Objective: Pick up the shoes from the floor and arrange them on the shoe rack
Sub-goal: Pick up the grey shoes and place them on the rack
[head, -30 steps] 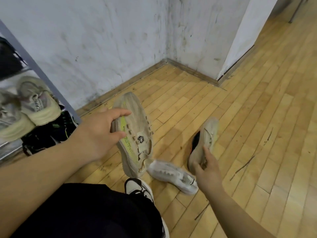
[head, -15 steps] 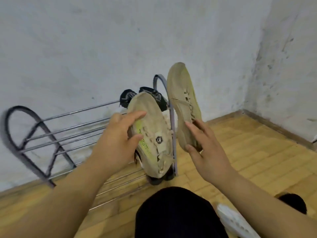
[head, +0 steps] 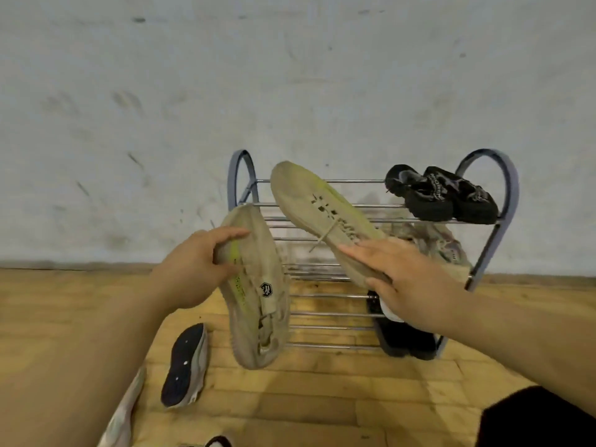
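Beige left shoe (head: 258, 304) hangs gripped in our left hand (head: 193, 269), near the rack (head: 322, 181). Our right hand (head: 409, 279) pinches right shoe (head: 322, 214) over the top shelf. Black pair (head: 442, 195) already shelved far right; dark shoe (head: 185, 366) left on floor.

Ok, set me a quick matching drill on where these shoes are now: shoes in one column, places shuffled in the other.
1 badge shoe
2 laced shoe
3 black pair
4 dark-soled shoe

A top shelf of the rack
B on its side on the floor
C held in the left hand
D held in the right hand

Pairs: 1-C, 2-D, 3-A, 4-B.
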A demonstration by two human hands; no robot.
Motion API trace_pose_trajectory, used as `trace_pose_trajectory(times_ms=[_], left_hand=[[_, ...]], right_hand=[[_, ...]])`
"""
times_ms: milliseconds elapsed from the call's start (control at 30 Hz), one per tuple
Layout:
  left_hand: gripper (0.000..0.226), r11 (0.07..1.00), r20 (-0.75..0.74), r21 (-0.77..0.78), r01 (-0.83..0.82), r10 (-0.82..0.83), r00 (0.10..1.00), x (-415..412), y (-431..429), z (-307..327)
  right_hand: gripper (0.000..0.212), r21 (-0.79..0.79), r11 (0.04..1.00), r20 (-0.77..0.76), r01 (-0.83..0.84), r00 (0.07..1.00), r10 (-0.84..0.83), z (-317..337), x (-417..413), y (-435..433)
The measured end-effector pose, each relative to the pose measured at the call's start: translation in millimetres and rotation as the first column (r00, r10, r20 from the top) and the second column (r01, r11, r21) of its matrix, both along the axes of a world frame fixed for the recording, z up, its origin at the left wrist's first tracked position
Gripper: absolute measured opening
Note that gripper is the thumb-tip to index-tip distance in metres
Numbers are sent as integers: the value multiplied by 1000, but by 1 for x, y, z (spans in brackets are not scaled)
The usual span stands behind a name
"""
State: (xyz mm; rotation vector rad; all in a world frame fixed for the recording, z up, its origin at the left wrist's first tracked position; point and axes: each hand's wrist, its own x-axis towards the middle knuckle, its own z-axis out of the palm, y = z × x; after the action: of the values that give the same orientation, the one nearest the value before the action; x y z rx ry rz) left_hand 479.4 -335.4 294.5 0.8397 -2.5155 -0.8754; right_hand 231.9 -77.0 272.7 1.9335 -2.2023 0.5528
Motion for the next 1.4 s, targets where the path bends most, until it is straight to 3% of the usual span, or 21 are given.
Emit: trace_pose_trajectory(times_ms=[67,233,367,500,567,667,933,1167,1233,1300,1400], left_hand=[[59,999,26,34,-35,34,999,23,-13,-10],[56,990,126,136,-32,15,992,68,-39,-67],[53,971,263,238,1,-65,963,71,-50,-126],[54,943,270,327,54,-148,951,48,-55,-173],[56,922,273,382,57,-172,947,32,-59,-196],[55,887,273,461,28,-171,947,4,-64,-229],[51,875,399,480,-62,-155,904,-50,-83,-307],[52,802,339,567,-187,-21,940,-70,-96,-344],[52,791,339,580,-195,-16,941,-71,-95,-347],[51,772,346,602,-207,-18,938,-71,-92,-349],[52,718,322,659,-224,0,947,-70,-86,-349]], right_hand=[[73,88,991,-22,-102,994,104,-14,9,-13],[72,228,951,116,-209,976,187,-84,30,-17],[70,442,872,183,-209,973,140,-148,42,-13],[47,511,838,330,-194,944,17,-212,44,-10],[46,535,825,401,-181,914,-59,-244,41,-14],[47,580,813,390,-47,893,-227,-289,29,-31],[49,537,782,411,316,712,-569,-373,-1,-121],[45,570,688,268,450,689,-673,-407,-35,-193],[56,611,674,240,415,714,-658,-405,-32,-189],[67,550,739,251,389,767,-590,-388,-18,-170],[50,289,896,333,336,843,-423,-376,11,-136]])
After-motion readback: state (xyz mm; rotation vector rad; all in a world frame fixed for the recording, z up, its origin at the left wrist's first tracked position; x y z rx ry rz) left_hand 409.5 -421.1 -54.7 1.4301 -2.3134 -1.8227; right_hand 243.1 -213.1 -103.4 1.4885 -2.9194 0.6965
